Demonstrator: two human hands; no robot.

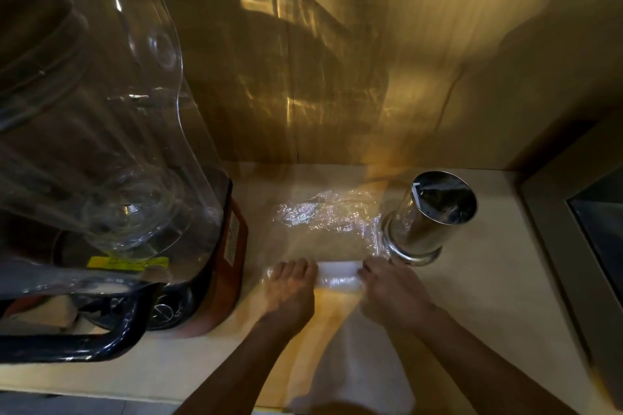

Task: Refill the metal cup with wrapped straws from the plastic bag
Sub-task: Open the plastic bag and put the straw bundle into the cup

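Observation:
A shiny metal cup [431, 216] stands upright on the counter at the right, and its inside looks dark, with no straws visible in it. A clear plastic bag [323, 219] lies flat beside it, crinkled at its far end. At the near end of the bag a white bundle of wrapped straws [338, 274] lies crosswise. My left hand [291, 286] grips the bundle's left end through the plastic. My right hand [391, 290] grips its right end, just in front of the cup's base.
A large blender with a clear cover [101, 131] and an orange base [232, 246] fills the left side. A dark-framed appliance [593, 246] borders the right. A wood-tone wall [371, 61] rises behind the light counter [488, 296]. A white cloth or apron [357, 367] hangs below my arms.

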